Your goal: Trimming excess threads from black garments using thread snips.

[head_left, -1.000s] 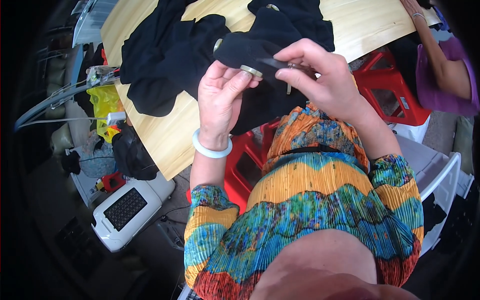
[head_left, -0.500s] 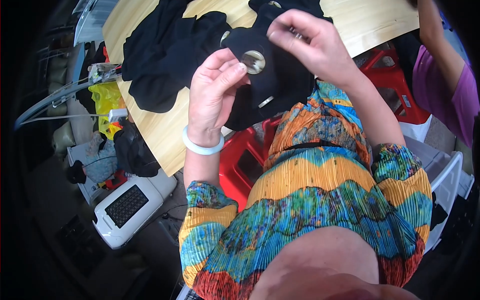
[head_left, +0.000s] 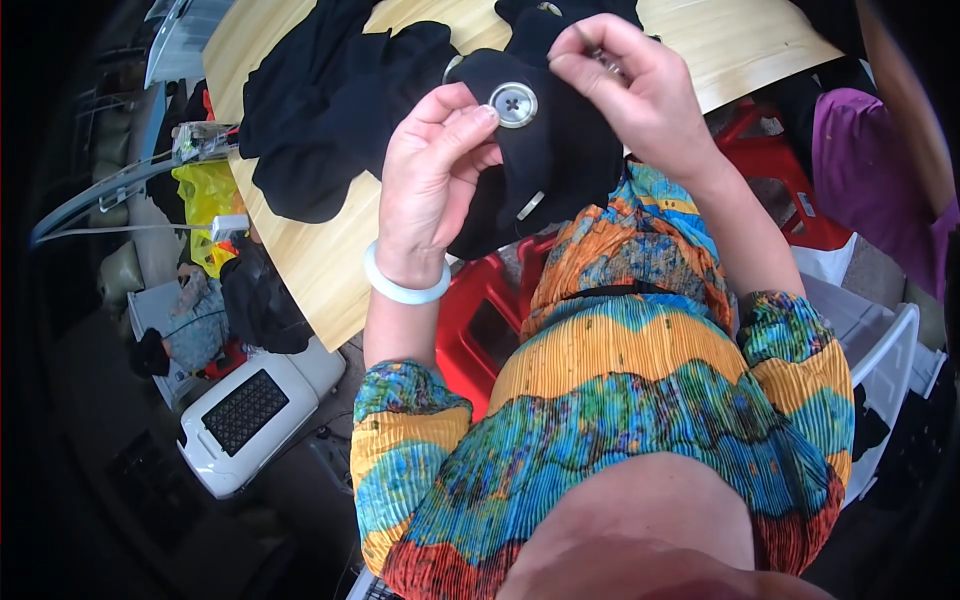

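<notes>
A large round button (head_left: 513, 104), pale-rimmed with a dark cross of stitching, lies face up on a black garment (head_left: 340, 120). My left hand (head_left: 435, 180) pinches the cloth at the button's left edge, thumb on the rim. Up and to the right of it, my right hand (head_left: 640, 95) is closed in a pinch, apart from the button. Something small and metallic shows among its curled fingers, but its kind is unclear; any needle or thread is too fine to see. Another button (head_left: 530, 206), seen edge-on, hangs lower on the garment.
The garment spreads over a light wooden table (head_left: 290, 260). Red plastic stools (head_left: 470, 320) stand under and beside it. A person in a purple top (head_left: 865, 170) is at the right. At the left are a yellow bag (head_left: 208, 205) and a white case (head_left: 250, 415).
The button has turned from a glinting, tilted angle to face up, showing its stitched centre. My right hand has shifted slightly right. The other person's arm has moved at the right edge.
</notes>
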A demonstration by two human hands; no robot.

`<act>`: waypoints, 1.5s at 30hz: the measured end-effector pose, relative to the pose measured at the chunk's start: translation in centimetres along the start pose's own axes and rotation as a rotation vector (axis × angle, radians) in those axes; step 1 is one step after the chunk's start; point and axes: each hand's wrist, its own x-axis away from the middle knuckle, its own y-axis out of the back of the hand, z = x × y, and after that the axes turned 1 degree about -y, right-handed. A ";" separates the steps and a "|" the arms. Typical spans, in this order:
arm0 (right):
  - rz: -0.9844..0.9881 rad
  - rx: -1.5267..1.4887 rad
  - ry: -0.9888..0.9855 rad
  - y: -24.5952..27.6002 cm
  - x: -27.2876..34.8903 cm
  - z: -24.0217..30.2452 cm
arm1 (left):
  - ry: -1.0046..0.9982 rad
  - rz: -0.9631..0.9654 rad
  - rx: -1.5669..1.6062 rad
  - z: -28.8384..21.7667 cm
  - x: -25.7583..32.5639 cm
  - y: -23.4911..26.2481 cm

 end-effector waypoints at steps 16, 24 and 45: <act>0.178 -0.305 -0.149 -2.5 0.5 -0.5 | 0.005 -0.085 0.163 -0.2 -2.0 0.9; 0.094 -0.346 -0.181 -1.1 -1.6 0.1 | 0.056 0.020 -0.113 0.5 2.1 2.1; 0.046 -0.551 -0.606 -1.9 -3.0 0.5 | -0.954 -0.439 -1.136 5.8 0.7 1.8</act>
